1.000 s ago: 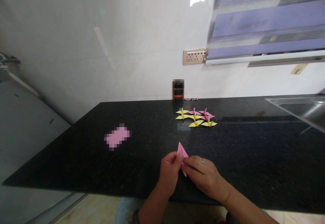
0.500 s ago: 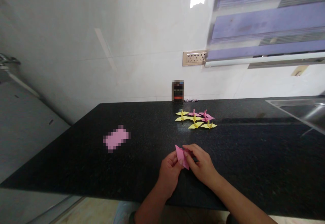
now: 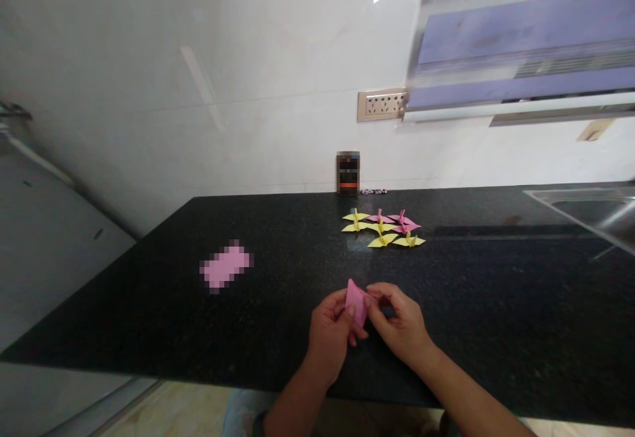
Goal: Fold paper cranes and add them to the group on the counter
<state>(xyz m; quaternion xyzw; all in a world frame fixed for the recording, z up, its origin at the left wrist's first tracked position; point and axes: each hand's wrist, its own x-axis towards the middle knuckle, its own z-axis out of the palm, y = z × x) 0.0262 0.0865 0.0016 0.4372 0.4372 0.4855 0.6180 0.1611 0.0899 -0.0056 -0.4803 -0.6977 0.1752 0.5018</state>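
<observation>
Pink folded paper (image 3: 356,299) is in both hands, on the near side of the crane cluster. Left hand (image 3: 327,331): gripping, thumb pressed on the paper's upper face, fingers wrapped under it. Reads as the support side, keeping the piece steady. Right hand (image 3: 404,324): thumb and forefinger pinching the right edge, a precision grip that probably gives control of one flap. Paper is tipped, one point facing the cranes, likely to keep the worked edge in view. Looks lifted off the black stone surface (image 3: 496,305); can't confirm no contact. Inner folds not readable.

Cluster: five yellow paper cranes (image 3: 381,242) and three pink paper cranes (image 3: 407,227), packed wing to wing in rough rows. Probably parked there to stay beyond the fingers and leave elbow room.

Pixelated pink patch (image 3: 225,266) left of the cranes, nearer the person; can't identify, maybe more paper, within left-side reach. Pixelated dark upright device (image 3: 348,176) behind the cranes, apparently propped on the wall so it stands. Patterned strand (image 3: 374,192) just beside it. Sink (image 3: 605,212) well right of the cranes.
</observation>
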